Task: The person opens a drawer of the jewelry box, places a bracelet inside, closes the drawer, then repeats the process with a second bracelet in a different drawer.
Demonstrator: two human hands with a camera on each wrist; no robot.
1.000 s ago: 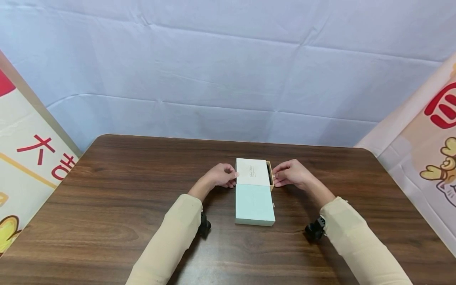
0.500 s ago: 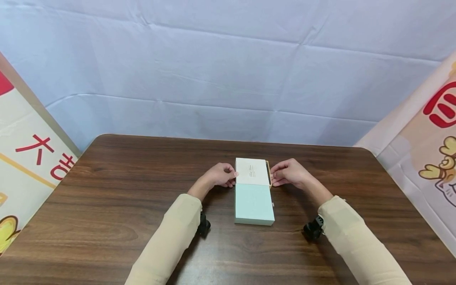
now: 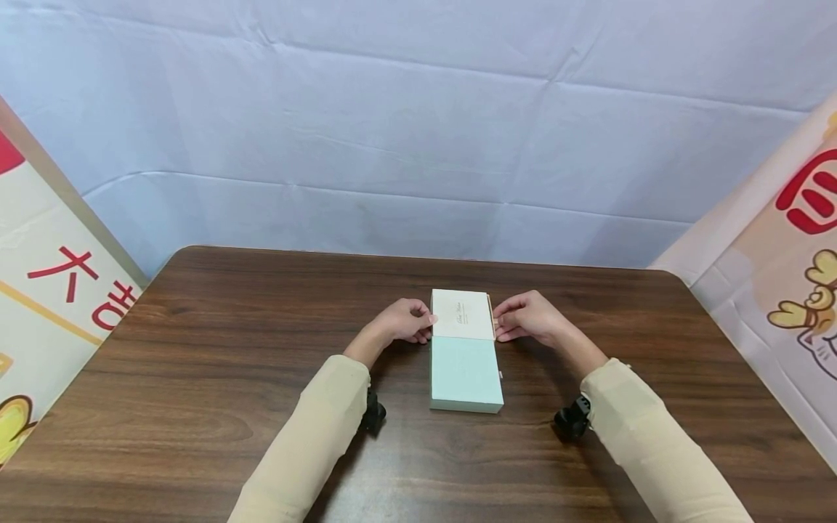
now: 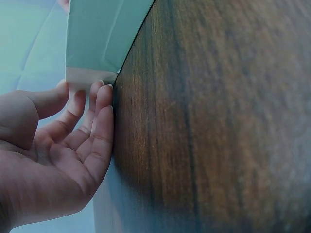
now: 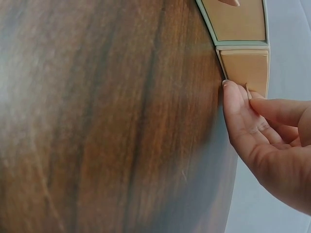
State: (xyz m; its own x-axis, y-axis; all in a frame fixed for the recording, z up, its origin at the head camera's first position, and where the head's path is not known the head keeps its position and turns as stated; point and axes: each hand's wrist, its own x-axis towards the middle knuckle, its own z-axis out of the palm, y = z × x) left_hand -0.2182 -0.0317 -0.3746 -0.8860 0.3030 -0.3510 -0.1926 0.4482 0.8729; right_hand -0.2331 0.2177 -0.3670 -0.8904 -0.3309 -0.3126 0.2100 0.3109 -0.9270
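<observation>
A white drawer box (image 3: 463, 314) with small printed lettering lies against a mint-green drawer box (image 3: 466, 372) on the table. At the white box's left end, my left hand (image 3: 407, 321) holds it, thumb on the top edge and fingers bent against the end face. My right hand (image 3: 528, 318) is at the opposite end. Its thumb and fingers pinch a thin pull tab (image 5: 248, 91) on the tan drawer (image 5: 245, 65), which sticks out only slightly from the white box. The drawer's contents are hidden.
The mint box's tan drawer front (image 5: 238, 22), with its own pull tab (image 5: 230, 2), faces right. A brown wood-grain table (image 3: 229, 378) bears both boxes. Behind it hangs a pale cloth (image 3: 392, 131); printed banners (image 3: 59, 305) flank the sides.
My right hand has moved slightly left, and the white box's drawer has slid inward, closing the dark gap seen earlier. My left hand has stayed at the box's left end.
</observation>
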